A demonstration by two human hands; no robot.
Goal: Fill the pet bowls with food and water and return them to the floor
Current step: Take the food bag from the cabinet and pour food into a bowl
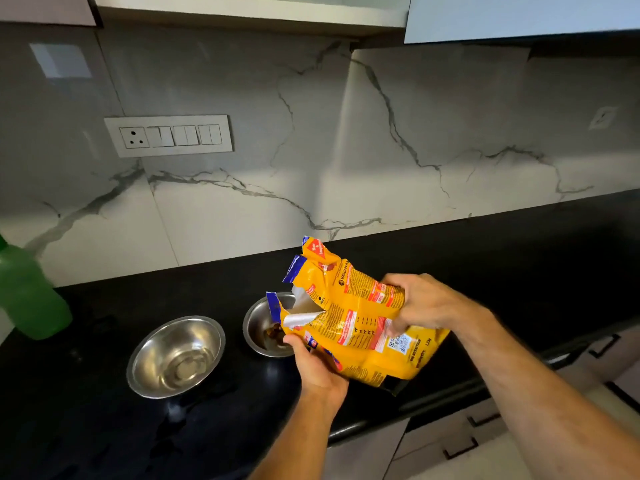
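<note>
Two steel bowls stand on the black counter. The left bowl holds what looks like clear water. The right bowl has a few brown kibble pieces in it and is partly hidden by a yellow pet food bag. The bag is tilted with its torn open mouth over that bowl. My left hand grips the bag from below near its mouth. My right hand grips the bag's upper side, fingers curled into the foil.
A green plastic bottle stands at the counter's far left. A marble backsplash with a switch panel rises behind. Drawers with dark handles lie below the counter edge at the right.
</note>
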